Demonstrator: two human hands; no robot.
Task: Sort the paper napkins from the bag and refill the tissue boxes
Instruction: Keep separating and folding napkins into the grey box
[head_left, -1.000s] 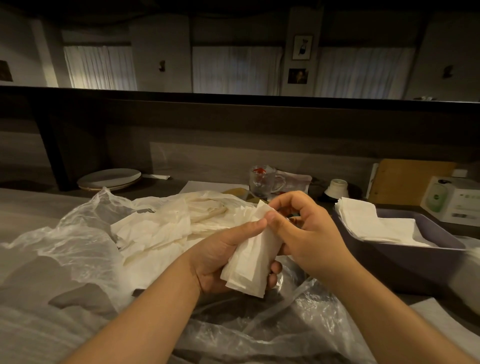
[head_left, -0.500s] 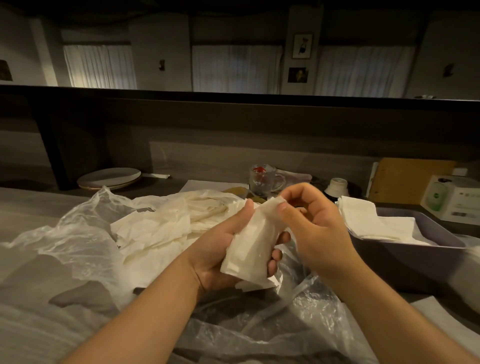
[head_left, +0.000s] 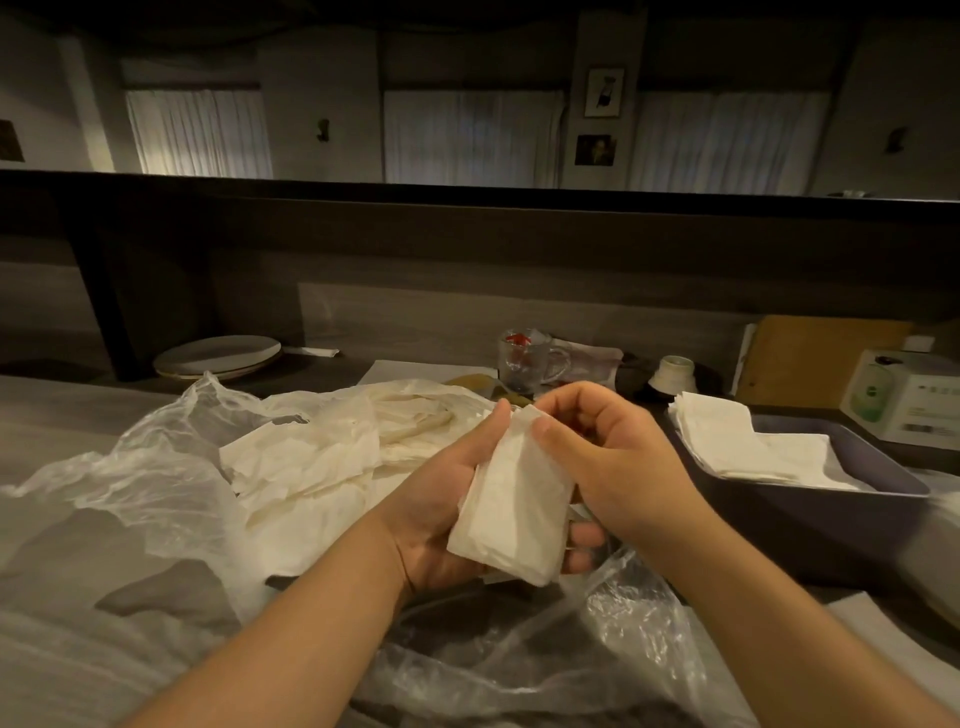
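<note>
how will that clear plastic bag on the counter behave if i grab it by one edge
The plastic bag is probably very floppy: it lies crumpled in thin, see-through folds. It looks light for its size, so it would likely lift with little effort. The loose napkins lying on it could slide off or spill if one edge is raised.

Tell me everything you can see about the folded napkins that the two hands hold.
The napkins are a small stack of white, thin, soft paper, folded into a narrow oblong and slightly crumpled. The stack stands tilted, its top end leaning right. The left hand cradles it from behind, fingertips showing past its right edge. The right hand pinches its top end with the thumb in front. It is held above a clear plastic bag, with the purple tray to its right.
</note>
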